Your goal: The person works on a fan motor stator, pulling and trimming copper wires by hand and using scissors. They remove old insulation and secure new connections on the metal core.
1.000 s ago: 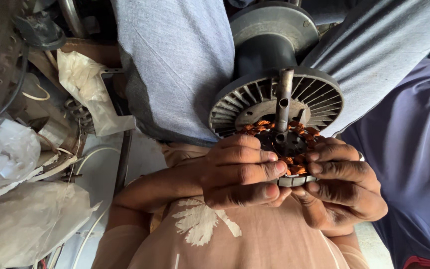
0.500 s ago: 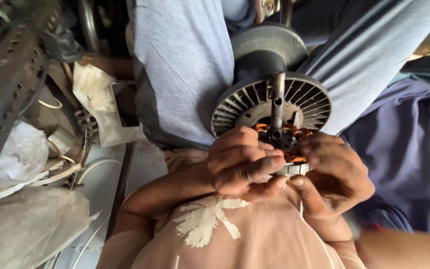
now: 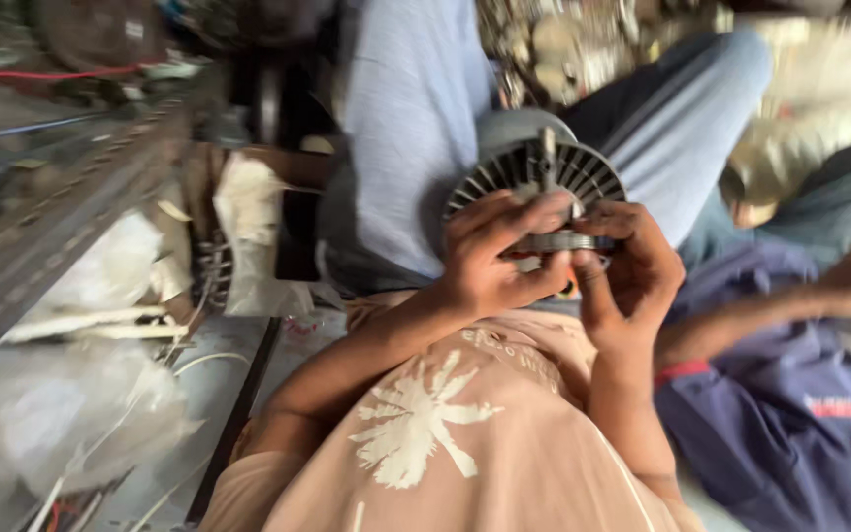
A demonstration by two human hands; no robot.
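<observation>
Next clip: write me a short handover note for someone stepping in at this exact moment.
Left hand: wrapped over the motor's metal core, fingers across its top.
Right hand: gripping the same core from the other side.
The finned motor housing, shaft up, rests against the knees in front of a peach shirt.
Done: core held in both hands against the housing.
Left: whether it is seated or free cannot be told; the frame is blurred.

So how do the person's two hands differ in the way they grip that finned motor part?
The left hand lies over the front of the finned motor part, its fingers spread across the fins; the right hand grips from the side, its fingers curled around the rim. The left forearm reaches in slantwise from the lower left, while the right forearm rises almost straight up. Both hands are bare and both hold the same part.
</observation>
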